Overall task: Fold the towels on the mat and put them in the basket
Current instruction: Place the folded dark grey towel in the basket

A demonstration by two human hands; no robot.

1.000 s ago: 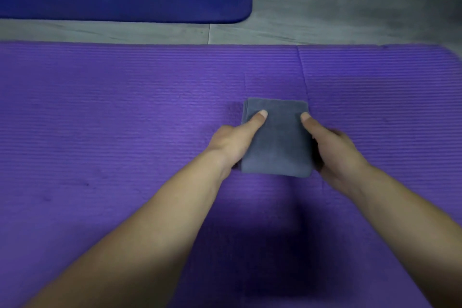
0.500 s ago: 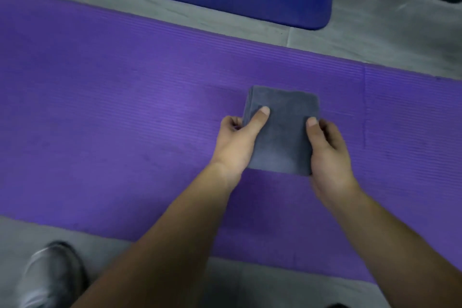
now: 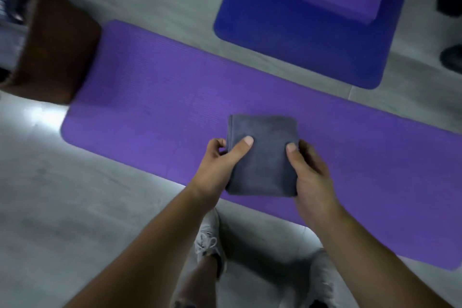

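Head view, towel: a grey towel (image 3: 262, 157), folded into a small thick rectangle, is held above the near edge of the purple mat (image 3: 150, 107).
Left grip: the left grip (image 3: 220, 165) is closed on the towel's left edge, thumb laid on top.
Right grip: the right grip (image 3: 310, 177) is closed on the right edge likewise.
Basket: the brown basket (image 3: 57, 45) is seen well apart, at the mat's left end; its contents are blurred.
Progress: folding of this towel is judged finished; carrying it over and placing it in the basket remain.
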